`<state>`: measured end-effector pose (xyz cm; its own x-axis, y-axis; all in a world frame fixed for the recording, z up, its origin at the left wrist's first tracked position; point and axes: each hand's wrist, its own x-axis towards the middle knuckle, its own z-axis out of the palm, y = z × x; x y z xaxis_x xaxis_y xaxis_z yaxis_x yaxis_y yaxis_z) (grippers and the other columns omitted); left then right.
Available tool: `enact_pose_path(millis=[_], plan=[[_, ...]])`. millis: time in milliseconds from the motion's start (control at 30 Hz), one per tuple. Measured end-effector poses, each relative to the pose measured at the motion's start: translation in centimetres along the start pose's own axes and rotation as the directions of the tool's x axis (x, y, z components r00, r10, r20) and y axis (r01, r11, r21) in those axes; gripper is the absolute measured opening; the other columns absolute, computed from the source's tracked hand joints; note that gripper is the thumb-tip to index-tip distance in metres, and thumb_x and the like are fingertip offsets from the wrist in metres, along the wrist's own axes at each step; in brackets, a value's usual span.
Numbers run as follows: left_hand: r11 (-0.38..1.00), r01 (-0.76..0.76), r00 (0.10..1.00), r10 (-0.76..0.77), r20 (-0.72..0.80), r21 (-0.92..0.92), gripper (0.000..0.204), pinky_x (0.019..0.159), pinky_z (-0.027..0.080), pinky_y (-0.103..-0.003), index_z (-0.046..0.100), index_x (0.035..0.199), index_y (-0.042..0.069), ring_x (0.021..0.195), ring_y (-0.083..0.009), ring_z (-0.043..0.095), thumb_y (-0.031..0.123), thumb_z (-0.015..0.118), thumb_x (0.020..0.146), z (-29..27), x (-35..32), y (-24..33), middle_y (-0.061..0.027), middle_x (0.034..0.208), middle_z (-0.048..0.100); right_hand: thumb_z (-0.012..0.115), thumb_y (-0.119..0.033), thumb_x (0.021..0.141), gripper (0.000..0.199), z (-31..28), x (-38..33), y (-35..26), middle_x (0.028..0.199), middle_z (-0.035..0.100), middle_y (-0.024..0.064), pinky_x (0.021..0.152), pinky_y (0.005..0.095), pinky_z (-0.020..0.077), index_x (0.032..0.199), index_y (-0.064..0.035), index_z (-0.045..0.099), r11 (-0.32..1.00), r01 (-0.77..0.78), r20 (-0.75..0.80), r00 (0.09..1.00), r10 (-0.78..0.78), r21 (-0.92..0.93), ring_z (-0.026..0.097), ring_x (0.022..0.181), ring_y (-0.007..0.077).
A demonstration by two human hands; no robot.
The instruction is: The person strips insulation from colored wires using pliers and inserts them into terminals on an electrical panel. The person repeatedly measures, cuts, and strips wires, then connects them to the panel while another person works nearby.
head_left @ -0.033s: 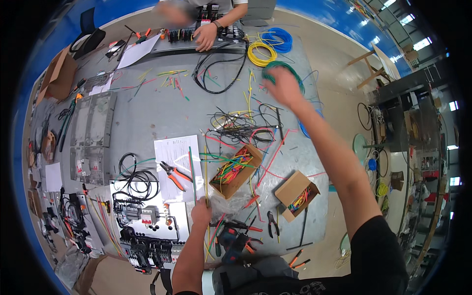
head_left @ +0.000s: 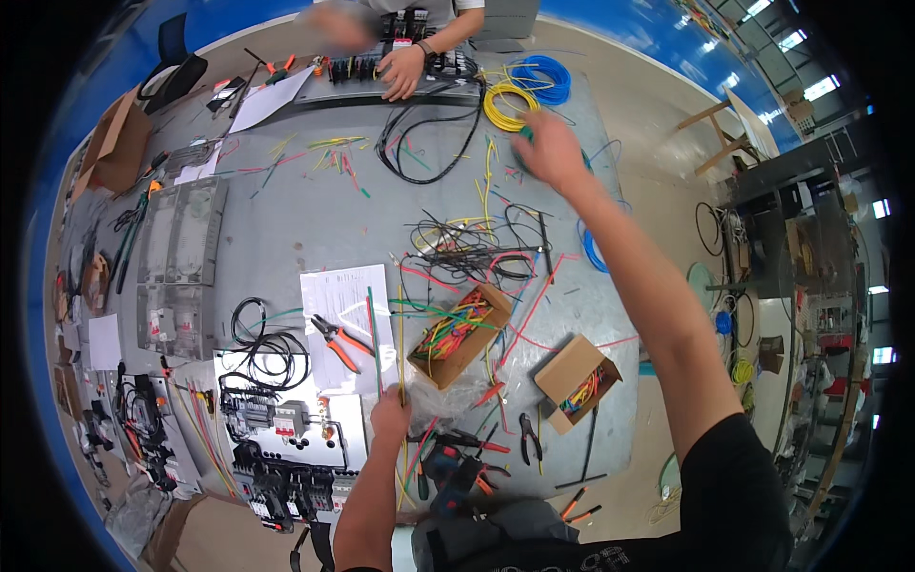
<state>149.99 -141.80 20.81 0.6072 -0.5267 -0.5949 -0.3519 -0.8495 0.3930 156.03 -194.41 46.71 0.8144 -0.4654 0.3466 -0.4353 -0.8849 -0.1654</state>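
My left hand (head_left: 391, 416) is closed around a few upright straight wires, among them a green wire (head_left: 373, 329) and a yellow wire (head_left: 401, 334), near the front of the grey table. My right arm stretches to the far right, where my right hand (head_left: 555, 157) has its fingers curled over a coil of green wire (head_left: 523, 140), most of which the hand covers. Just beyond it lie a yellow wire coil (head_left: 505, 107) and a blue wire coil (head_left: 543, 78). Wire strippers with orange handles (head_left: 341, 343) rest on a printed sheet (head_left: 334, 286) beside the left hand's wires.
Two cardboard boxes of cut wires, one larger (head_left: 462, 367) and one smaller (head_left: 553, 374), stand between my arms. Tangled black wires (head_left: 467, 248) lie beyond. Front left is a panel with electrical parts (head_left: 286, 419); pliers (head_left: 530, 437) lie front right. Across the table a co-worker's hand (head_left: 402, 71) touches a component rail.
My right hand has shifted slightly farther away over the green coil, covering more of it. My left hand keeps its hold on the wires.
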Motion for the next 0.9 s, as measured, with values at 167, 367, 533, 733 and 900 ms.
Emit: enact_pose_path(millis=[167, 367, 533, 733, 900], plan=[[1.0, -0.004, 1.0, 0.003, -0.024, -0.028, 0.048, 0.081, 0.055, -0.052, 0.055, 0.121, 0.008, 0.094, -0.0423, 0.068, 0.019, 0.077, 0.08, 0.1, -0.2, -0.1, -0.0215, 0.106, 0.068, 0.069, -0.021, 0.084, 0.037, 3.0, 11.2, 3.3, 0.122, 0.065, 0.0135, 0.093, 0.0495, 0.0535, 0.118, -0.0084, 0.067, 0.976, 0.002, -0.144, 0.989, -0.035, -0.217, 0.058, 0.118, 0.0364], [0.999, 0.035, 0.999, -0.036, -0.031, -0.025, 0.049, 0.081, 0.056, -0.051, 0.055, 0.122, 0.01, 0.09, -0.0421, 0.069, 0.021, 0.078, 0.08, 0.4, -0.2, -0.1, -0.0203, 0.097, 0.07, 0.068, -0.019, 0.086, 0.039, 5.9, 14.6, 4.9, 0.125, 0.065, 0.0149, 0.093, 0.051, 0.0534, 0.123, -0.0094, 0.065, 0.947, -0.13, 0.011, 0.99, 0.139, -0.293, 0.059, 0.121, 0.0361], [0.999, 0.031, 0.999, -0.032, -0.025, -0.039, 0.05, 0.08, 0.055, -0.052, 0.054, 0.122, 0.01, 0.091, -0.0417, 0.069, 0.022, 0.078, 0.079, 0.6, 0.1, -0.4, -0.0204, 0.099, 0.07, 0.067, -0.02, 0.087, 0.023, 8.3, 12.7, 6.7, 0.109, 0.072, 0.0198, 0.087, 0.0487, 0.0559, 0.104, -0.0055, 0.073, 0.95, -0.173, 0.291, 0.924, 0.248, -0.26, 0.068, 0.104, 0.0384], [0.997, 0.066, 0.998, -0.065, 0.017, -0.039, 0.048, 0.081, 0.054, -0.052, 0.056, 0.121, 0.009, 0.092, -0.0417, 0.069, 0.02, 0.077, 0.079, -0.1, -0.1, -0.1, -0.0198, 0.1, 0.07, 0.064, -0.023, 0.089, 0.026, 2.8, 7.5, 10.1, 0.085, 0.073, 0.0183, 0.074, 0.0403, 0.0563, 0.097, -0.0012, 0.076, 0.82, -0.486, 0.189, 0.874, 0.448, 0.303, 0.073, 0.083, 0.0309], [0.999, 0.029, 0.999, -0.03, -0.015, -0.039, 0.041, 0.081, 0.055, -0.052, 0.059, 0.116, 0.008, 0.092, -0.0417, 0.069, 0.019, 0.074, 0.08, -0.2, -0.1, 0.7, -0.0201, 0.1, 0.07, 0.061, -0.026, 0.097, 0.03, -15.4, 0.0, 3.6, 0.063, 0.058, 0.0018, 0.059, 0.0267, 0.0462, 0.092, 0.0006, 0.073, 0.686, -0.295, 0.032, 0.929, 0.368, 0.665, 0.056, 0.062, 0.0084]])
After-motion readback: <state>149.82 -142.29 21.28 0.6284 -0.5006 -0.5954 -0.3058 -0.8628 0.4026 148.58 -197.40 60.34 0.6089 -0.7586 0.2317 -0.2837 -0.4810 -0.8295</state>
